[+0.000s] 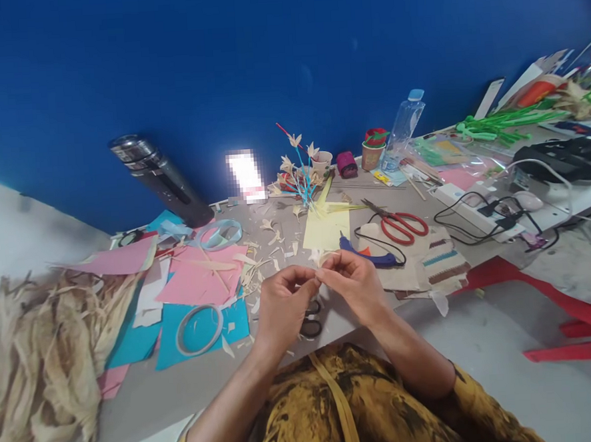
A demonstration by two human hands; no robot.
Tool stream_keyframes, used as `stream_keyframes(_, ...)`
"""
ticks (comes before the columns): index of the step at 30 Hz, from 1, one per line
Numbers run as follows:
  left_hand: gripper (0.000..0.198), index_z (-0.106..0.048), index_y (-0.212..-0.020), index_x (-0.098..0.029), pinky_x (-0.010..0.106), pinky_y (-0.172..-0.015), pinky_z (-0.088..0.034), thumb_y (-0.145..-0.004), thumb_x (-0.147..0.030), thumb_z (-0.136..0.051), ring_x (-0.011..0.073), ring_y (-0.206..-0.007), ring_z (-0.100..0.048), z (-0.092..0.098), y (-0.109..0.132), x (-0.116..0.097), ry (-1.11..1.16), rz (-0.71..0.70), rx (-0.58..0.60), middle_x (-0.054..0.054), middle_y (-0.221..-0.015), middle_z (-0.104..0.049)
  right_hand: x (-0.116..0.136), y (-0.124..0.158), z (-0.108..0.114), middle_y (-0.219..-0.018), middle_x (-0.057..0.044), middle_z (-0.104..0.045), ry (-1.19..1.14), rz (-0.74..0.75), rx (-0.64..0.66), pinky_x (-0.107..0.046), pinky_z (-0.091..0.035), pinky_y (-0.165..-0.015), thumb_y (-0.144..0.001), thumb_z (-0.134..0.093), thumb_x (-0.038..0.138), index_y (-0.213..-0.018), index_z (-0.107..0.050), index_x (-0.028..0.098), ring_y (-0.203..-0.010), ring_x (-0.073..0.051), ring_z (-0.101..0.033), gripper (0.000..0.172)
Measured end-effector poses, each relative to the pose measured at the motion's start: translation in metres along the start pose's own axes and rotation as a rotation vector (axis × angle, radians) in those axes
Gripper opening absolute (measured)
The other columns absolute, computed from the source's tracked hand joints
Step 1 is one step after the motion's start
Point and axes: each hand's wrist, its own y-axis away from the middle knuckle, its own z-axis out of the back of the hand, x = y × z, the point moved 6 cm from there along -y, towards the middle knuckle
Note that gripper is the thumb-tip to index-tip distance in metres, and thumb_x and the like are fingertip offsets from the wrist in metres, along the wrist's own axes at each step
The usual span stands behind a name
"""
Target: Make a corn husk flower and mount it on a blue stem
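Note:
My left hand (pixel 284 304) and my right hand (pixel 355 285) meet fingertip to fingertip above the grey table. Both are pinched closed around something pale and small, which their fingers mostly hide. Black scissor handles (pixel 311 328) show beneath my left hand. Just beyond my fingers lies a yellow paper (pixel 327 229). A blue glue gun (pixel 378 260) is to the right of my right hand, near red-handled scissors (pixel 403 228). Cream husk flowers on blue stems (pixel 302 170) stand behind the yellow paper. Loose husk pieces (pixel 271 236) are scattered left of it.
Dried husks (pixel 58 355) hang over the left edge. Tape (pixel 199 330) rests on blue paper (pixel 238 318), near pink paper (pixel 203 276). A dark flask (pixel 163 182) leans at the back left. A bottle (pixel 405 131), a power strip (pixel 475 213) and a red chair (pixel 545 292) are right.

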Motion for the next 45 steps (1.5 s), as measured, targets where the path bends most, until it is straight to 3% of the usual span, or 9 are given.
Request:
stream_keyframes(6, 0.031, -0.069, -0.066, -0.013, 0.022, -0.053, -0.043, -0.052, -0.028, -0.092, 0.0088, -0.051, -0.054, -0.005, -0.005, 0.016, 0.367, 0.265, 0.219, 0.001, -0.061, -0.066, -0.018, 0.000, 0.007, -0.055, 0.006, -0.049, -0.207, -0.216, 0.159, -0.019, -0.019, -0.043, -0.068, -0.083, 0.040, -0.085, -0.073, 0.015, -0.046, -0.005, -0.028, 0.031)
stream_keyframes(11, 0.036, -0.066, -0.064, -0.014, 0.025, -0.055, -0.049, -0.047, -0.027, -0.096, 0.0113, -0.052, -0.059, -0.010, -0.004, 0.020, 0.490, 0.347, 0.312, 0.001, -0.062, -0.068, -0.018, -0.005, 0.013, -0.058, 0.003, -0.054, -0.101, -0.124, 0.144, -0.022, -0.023, -0.046, -0.072, -0.083, 0.043, -0.074, -0.072, 0.015, -0.050, -0.007, -0.035, 0.030)
stream_keyframes(15, 0.035, -0.067, -0.065, -0.014, 0.024, -0.055, -0.049, -0.050, -0.026, -0.096, 0.0111, -0.053, -0.060, -0.010, -0.005, 0.021, 0.514, 0.345, 0.341, 0.001, -0.063, -0.068, -0.017, -0.006, 0.016, -0.054, 0.004, -0.049, -0.114, -0.129, 0.127, -0.023, -0.019, -0.044, -0.071, -0.083, 0.047, -0.075, -0.073, 0.015, -0.047, -0.007, -0.030, 0.033)
stream_keyframes(19, 0.032, -0.069, -0.065, -0.012, 0.024, -0.055, -0.048, -0.054, -0.028, -0.094, 0.0098, -0.052, -0.058, -0.015, -0.005, 0.019, 0.528, 0.350, 0.428, 0.001, -0.062, -0.066, -0.012, -0.003, 0.007, -0.063, 0.000, -0.061, -0.175, -0.151, 0.247, -0.022, -0.027, -0.045, -0.071, -0.084, 0.042, -0.085, -0.078, 0.016, -0.050, -0.007, -0.040, 0.030)
stream_keyframes(27, 0.031, -0.073, -0.072, -0.010, 0.022, -0.055, -0.047, -0.056, -0.027, -0.094, 0.0085, -0.052, -0.058, -0.022, -0.003, 0.028, 0.534, 0.410, 0.522, 0.002, -0.063, -0.067, -0.014, 0.001, -0.004, -0.062, -0.002, -0.069, -0.312, -0.267, 0.351, -0.022, -0.039, -0.049, -0.066, -0.088, 0.036, -0.075, -0.075, 0.015, -0.052, -0.010, -0.056, 0.027)
stream_keyframes(33, 0.033, -0.072, -0.067, -0.011, 0.022, -0.051, -0.043, -0.052, -0.030, -0.095, 0.0097, -0.049, -0.057, -0.022, -0.004, 0.036, 0.483, 0.393, 0.495, 0.004, -0.063, -0.067, -0.021, 0.000, 0.002, -0.057, -0.003, -0.068, -0.298, -0.356, 0.297, -0.022, -0.036, -0.048, -0.056, -0.093, 0.035, -0.069, -0.071, 0.014, -0.051, -0.012, -0.058, 0.033)
stream_keyframes(37, 0.034, -0.071, -0.067, -0.012, 0.022, -0.049, -0.038, -0.055, -0.035, -0.092, 0.0098, -0.049, -0.053, -0.018, -0.005, 0.034, 0.389, 0.315, 0.418, 0.003, -0.059, -0.065, -0.023, -0.001, 0.003, -0.056, 0.002, -0.061, -0.291, -0.305, 0.251, -0.022, -0.033, -0.048, -0.058, -0.090, 0.032, -0.066, -0.069, 0.015, -0.048, -0.008, -0.048, 0.028)
stream_keyframes(43, 0.014, -0.071, -0.067, -0.015, 0.022, -0.053, -0.035, -0.071, -0.028, -0.077, 0.0100, -0.054, -0.048, -0.001, 0.001, 0.001, -0.100, -0.021, 0.121, -0.001, -0.060, -0.062, -0.012, 0.003, 0.010, -0.061, 0.003, -0.056, -0.040, -0.068, -0.035, -0.022, -0.033, -0.051, -0.066, -0.082, 0.030, -0.063, -0.064, 0.017, -0.055, -0.009, -0.043, 0.023)
stream_keyframes(45, 0.013, -0.070, -0.067, -0.016, 0.022, -0.055, -0.036, -0.074, -0.027, -0.073, 0.0106, -0.057, -0.049, 0.003, 0.003, -0.006, -0.162, -0.089, 0.052, -0.001, -0.061, -0.062, -0.009, 0.004, 0.011, -0.062, 0.003, -0.057, -0.012, -0.049, -0.053, -0.022, -0.033, -0.051, -0.069, -0.082, 0.033, -0.068, -0.068, 0.016, -0.055, -0.009, -0.043, 0.022)
